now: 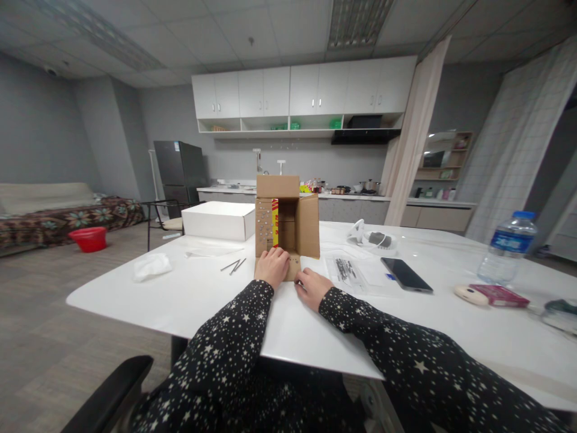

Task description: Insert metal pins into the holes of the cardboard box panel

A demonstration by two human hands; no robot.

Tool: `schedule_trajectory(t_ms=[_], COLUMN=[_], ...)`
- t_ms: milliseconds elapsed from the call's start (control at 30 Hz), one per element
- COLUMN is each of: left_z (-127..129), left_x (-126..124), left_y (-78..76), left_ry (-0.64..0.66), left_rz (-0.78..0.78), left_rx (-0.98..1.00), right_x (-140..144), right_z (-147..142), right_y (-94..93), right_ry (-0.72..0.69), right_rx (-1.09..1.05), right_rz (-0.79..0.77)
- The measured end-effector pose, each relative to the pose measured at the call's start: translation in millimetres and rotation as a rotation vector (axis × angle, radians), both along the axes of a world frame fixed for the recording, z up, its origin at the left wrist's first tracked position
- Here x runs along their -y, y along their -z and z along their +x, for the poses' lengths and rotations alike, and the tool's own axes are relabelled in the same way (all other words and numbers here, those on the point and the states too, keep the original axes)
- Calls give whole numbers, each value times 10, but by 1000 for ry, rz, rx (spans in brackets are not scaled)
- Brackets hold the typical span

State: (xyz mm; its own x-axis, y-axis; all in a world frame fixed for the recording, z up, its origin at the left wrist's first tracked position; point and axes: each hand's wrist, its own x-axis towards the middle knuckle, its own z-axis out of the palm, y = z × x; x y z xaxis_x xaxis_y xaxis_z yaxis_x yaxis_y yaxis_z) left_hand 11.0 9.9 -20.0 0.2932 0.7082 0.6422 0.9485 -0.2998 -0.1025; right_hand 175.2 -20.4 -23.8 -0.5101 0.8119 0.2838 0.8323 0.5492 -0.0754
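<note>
Nearest the camera, two sleeves of dark star-printed cloth reached out over the white desk [189, 300] towards a small cardboard box [286, 225] that lay on its side near the middle, its open mouth turned to the person. The left hand [271, 266] rested with curled fingers on the box's lower flap, at the left of the opening, pressing on it rather than closed around anything. The right hand [312, 287] lay just beside it on the desk, loosely curled, fingertips at the flap's near right corner; whether it pinched the edge could not be told. The box looked light and fairly stiff, its flaps likely to bend and its walls to dent under a hard squeeze, so the outer side walls seemed the better place to take hold, one hand on each. It was plain brown corrugated board, with one flap standing up at the top, one swung out to the right, and a red and yellow printed panel showing inside on the left. To the right lay a dark phone [406, 275] and a clear bag of papers [349, 270], farther right a water bottle [507, 248]; behind the box to the left sat a flat white box [219, 220].
</note>
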Motion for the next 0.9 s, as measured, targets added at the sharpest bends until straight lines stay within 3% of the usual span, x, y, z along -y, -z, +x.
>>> schedule_trajectory(t_ms=[900], left_z=[-43], left_x=[-5], left_y=[-7], left_ry=[-42], left_rz=[-64], left_rx=[52], right_x=[-13], right_z=[3], right_y=[18], right_ry=[-2], right_rx=[1], right_rz=[5])
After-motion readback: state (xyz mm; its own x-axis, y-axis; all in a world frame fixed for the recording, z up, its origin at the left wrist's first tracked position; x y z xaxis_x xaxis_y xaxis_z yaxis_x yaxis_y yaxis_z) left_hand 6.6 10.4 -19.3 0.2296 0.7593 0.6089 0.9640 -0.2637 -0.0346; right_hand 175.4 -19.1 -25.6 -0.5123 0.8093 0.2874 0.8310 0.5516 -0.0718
